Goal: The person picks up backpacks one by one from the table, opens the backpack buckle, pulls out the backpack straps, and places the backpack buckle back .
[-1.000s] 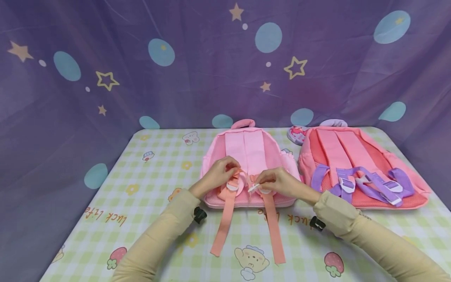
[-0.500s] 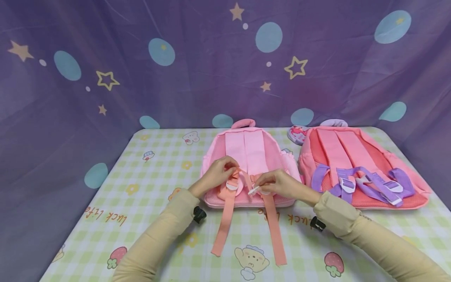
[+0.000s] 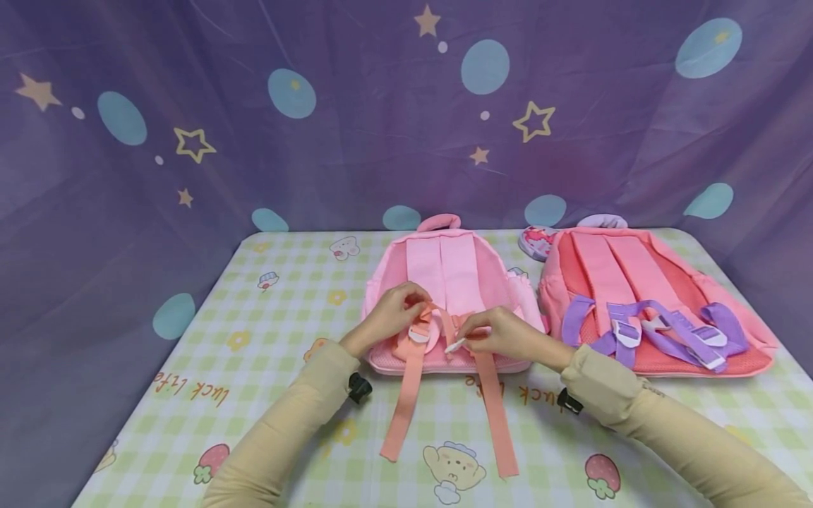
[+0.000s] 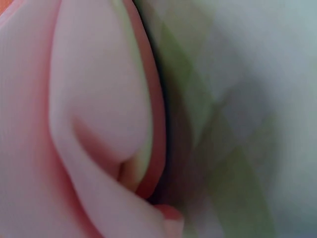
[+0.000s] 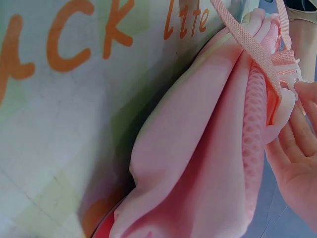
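Note:
A light pink backpack [image 3: 459,271] lies with its shoulder straps up at the middle of the table. My left hand [image 3: 395,310] pinches a thin orange strap above the left white adjuster [image 3: 418,334]. Between thumb and fingers my right hand [image 3: 508,335] holds a small white plastic buckle [image 3: 454,346], with orange webbing running up from it toward the left hand. Two loose orange strap ends [image 3: 403,416] hang toward the front. The right wrist view shows the backpack's side [image 5: 198,148] beside the right hand [image 5: 297,158]. Only pink cloth [image 4: 99,74] and tablecloth fill the left wrist view.
A darker pink backpack [image 3: 641,275] with purple straps [image 3: 686,339] lies close on the right. Behind its left top corner is a small patterned round piece [image 3: 536,243]. A checked tablecloth [image 3: 286,395] covers the table; a purple curtain [image 3: 381,162] hangs behind.
The right hand has shifted slightly down and left with the white buckle, which sits a little lower. The webbing between the hands shows more plainly. The left hand stays nearly still.

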`<state>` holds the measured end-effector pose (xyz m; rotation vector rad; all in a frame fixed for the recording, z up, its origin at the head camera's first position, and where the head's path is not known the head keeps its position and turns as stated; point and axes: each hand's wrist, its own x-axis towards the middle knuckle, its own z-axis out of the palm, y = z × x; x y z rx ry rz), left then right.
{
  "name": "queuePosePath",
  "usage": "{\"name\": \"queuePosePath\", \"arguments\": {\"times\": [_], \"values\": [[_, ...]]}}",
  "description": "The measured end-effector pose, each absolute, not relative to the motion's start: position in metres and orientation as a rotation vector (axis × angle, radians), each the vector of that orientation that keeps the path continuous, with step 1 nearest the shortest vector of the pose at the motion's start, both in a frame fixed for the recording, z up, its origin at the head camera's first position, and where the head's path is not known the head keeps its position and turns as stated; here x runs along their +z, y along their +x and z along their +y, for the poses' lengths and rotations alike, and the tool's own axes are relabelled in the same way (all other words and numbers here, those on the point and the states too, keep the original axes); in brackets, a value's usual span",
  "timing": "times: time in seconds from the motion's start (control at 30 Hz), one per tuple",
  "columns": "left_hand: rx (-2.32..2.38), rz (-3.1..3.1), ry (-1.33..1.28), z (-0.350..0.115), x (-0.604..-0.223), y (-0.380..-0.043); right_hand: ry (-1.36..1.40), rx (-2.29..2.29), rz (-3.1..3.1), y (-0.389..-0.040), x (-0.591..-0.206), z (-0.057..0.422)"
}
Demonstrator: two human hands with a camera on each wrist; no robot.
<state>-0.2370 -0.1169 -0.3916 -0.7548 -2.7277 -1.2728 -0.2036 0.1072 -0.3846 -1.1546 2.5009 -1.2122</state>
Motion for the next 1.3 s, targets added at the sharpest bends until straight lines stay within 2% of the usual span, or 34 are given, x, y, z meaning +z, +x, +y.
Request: {"name": "queuePosePath", "arguments": {"times": [0.87,1.3], "values": [[-1.324,-2.698,-0.726,-0.116,-0.393,-0.233,-1.137,-1.233,2.528,-0.208,-0.393,0.116],[-1.372,-2.67,-0.769,-0.123,-0.387,-0.223,-1.017,-1.297,2.597,-0.203,-0.386,0.135]]}}
